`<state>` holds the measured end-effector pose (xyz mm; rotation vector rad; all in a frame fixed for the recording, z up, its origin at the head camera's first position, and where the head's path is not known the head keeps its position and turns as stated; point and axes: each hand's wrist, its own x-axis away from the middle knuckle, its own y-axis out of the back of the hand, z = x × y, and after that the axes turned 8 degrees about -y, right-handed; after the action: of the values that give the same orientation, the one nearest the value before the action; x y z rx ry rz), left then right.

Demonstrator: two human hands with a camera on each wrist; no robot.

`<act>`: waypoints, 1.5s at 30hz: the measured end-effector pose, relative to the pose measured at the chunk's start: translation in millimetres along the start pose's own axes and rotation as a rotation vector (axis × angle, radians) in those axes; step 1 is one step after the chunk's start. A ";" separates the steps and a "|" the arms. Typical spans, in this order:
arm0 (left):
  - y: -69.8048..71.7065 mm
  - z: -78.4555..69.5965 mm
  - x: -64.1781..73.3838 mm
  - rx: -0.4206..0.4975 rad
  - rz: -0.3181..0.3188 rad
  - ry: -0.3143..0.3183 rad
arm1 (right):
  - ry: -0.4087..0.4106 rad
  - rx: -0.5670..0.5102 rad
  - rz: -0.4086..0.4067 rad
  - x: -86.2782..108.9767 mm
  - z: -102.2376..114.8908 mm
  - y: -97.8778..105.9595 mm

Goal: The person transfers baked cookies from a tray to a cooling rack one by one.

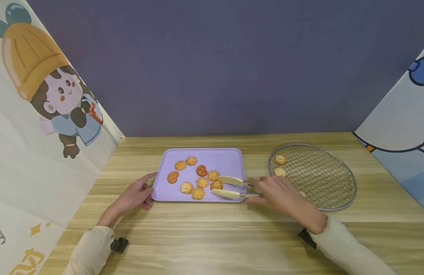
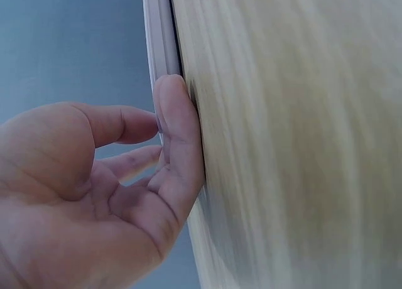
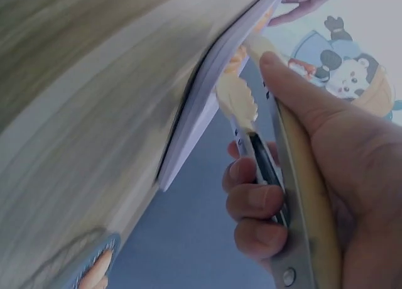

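My right hand grips metal tongs with cream-coloured tips, its thumb along one arm and its fingers curled round the other in the right wrist view. The tong arms are spread over the right side of the lilac tray, one tip on either side of a flower-shaped cookie. My left hand holds the tray's left edge near the front corner; the left wrist view shows thumb and fingers at the rim. Other cookies on the tray include a pretzel-shaped one and a ring-shaped one.
A round wire mesh rack lies right of the tray, partly behind my right hand. Near its left rim sit a swirled cookie and a pale round cookie. The wooden table meets a dark wall behind.
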<state>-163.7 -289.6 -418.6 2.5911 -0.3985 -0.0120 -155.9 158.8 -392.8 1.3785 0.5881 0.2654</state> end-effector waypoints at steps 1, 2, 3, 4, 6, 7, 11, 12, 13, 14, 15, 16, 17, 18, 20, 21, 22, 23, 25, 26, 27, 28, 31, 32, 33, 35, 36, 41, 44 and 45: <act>-0.5 -0.5 -0.2 -0.003 -0.001 -0.003 | 0.005 0.019 -0.009 1.6 -1.6 0.4; -0.9 -0.8 -0.2 -0.008 -0.003 -0.002 | 0.012 0.033 -0.016 3.3 -3.3 0.9; -1.3 -1.4 -0.1 -0.010 -0.007 0.001 | 0.019 0.046 -0.025 5.3 -5.1 1.3; -1.5 -1.9 0.1 -0.012 -0.010 0.004 | 0.027 0.057 -0.034 7.1 -6.8 1.6; -1.4 -2.9 0.8 -0.013 -0.013 0.003 | 0.050 0.061 -0.052 9.7 -9.2 1.3; -1.3 -3.2 1.0 -0.013 -0.015 0.003 | 0.060 0.058 -0.062 11.2 -10.4 1.3; -0.8 -3.0 0.5 -0.017 -0.012 -0.003 | 0.077 0.047 -0.100 17.1 -13.7 2.9; -0.7 -2.7 0.3 -0.018 -0.011 -0.003 | 0.077 0.045 -0.107 18.6 -14.3 3.4; -0.6 -2.4 0.2 -0.018 -0.012 -0.003 | 0.077 0.041 -0.109 20.2 -14.9 4.0; -0.6 -2.2 0.2 -0.020 -0.012 -0.004 | 0.075 0.042 -0.112 21.5 -15.5 4.6; -0.5 -1.9 0.2 -0.021 -0.012 -0.003 | 0.074 0.041 -0.117 23.1 -16.0 5.4; -0.6 -2.0 0.3 -0.023 -0.011 -0.004 | 0.073 0.040 -0.123 24.8 -16.7 6.3; -0.7 -2.1 0.4 -0.022 -0.012 -0.004 | 0.070 0.038 -0.131 26.3 -17.5 7.0; -0.8 -2.1 0.4 -0.022 -0.013 -0.005 | 0.070 0.037 -0.140 27.7 -18.2 7.8; -0.8 -2.1 0.5 -0.022 -0.014 -0.006 | 0.068 0.043 -0.159 30.6 -19.5 9.8; -0.8 -2.1 0.6 -0.022 -0.014 -0.006 | 0.067 0.047 -0.170 32.2 -19.9 11.0; -0.9 -2.2 0.6 -0.021 -0.013 -0.006 | 0.067 0.048 -0.179 33.5 -20.3 11.8; -1.0 -2.2 0.6 -0.020 -0.015 -0.004 | 0.067 0.050 -0.186 35.1 -20.6 12.8; -1.4 -2.6 0.9 -0.020 -0.015 -0.003 | 0.068 0.060 -0.192 37.9 -21.1 14.4; -1.4 -2.8 1.1 -0.020 -0.013 -0.002 | 0.068 0.062 -0.195 39.1 -21.3 15.4; -1.4 -3.2 1.3 -0.020 -0.014 -0.001 | 0.066 0.067 -0.196 40.2 -21.6 16.1; -1.4 -3.6 1.5 -0.019 -0.012 0.000 | 0.067 0.069 -0.196 41.1 -22.2 16.5; -1.3 -4.2 1.8 -0.019 -0.011 0.009 | 0.060 0.061 -0.190 44.5 -24.2 18.0; -1.3 -3.8 1.8 -0.018 -0.008 0.010 | 0.054 0.055 -0.190 45.9 -25.0 18.5; -1.2 -3.5 1.6 -0.017 -0.007 0.010 | 0.047 0.054 -0.192 47.2 -25.9 18.9; -0.9 -2.8 1.4 -0.013 -0.006 0.010 | 0.036 0.054 -0.200 49.9 -27.8 20.2; -0.7 -2.4 1.2 -0.011 -0.005 0.010 | 0.033 0.058 -0.207 51.2 -28.9 20.8; -0.5 -2.8 1.3 -0.005 -0.006 0.009 | 0.033 0.058 -0.232 56.4 -33.6 23.2; -0.9 -3.4 1.8 -0.009 -0.010 0.013 | 0.043 0.062 -0.250 60.0 -36.0 23.9; -1.0 -3.6 2.1 -0.009 -0.010 0.014 | 0.048 0.062 -0.260 61.3 -36.7 23.9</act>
<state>-161.2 -287.6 -415.9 2.5831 -0.3789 0.0010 -121.0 225.3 -387.0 1.3414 0.8131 0.0706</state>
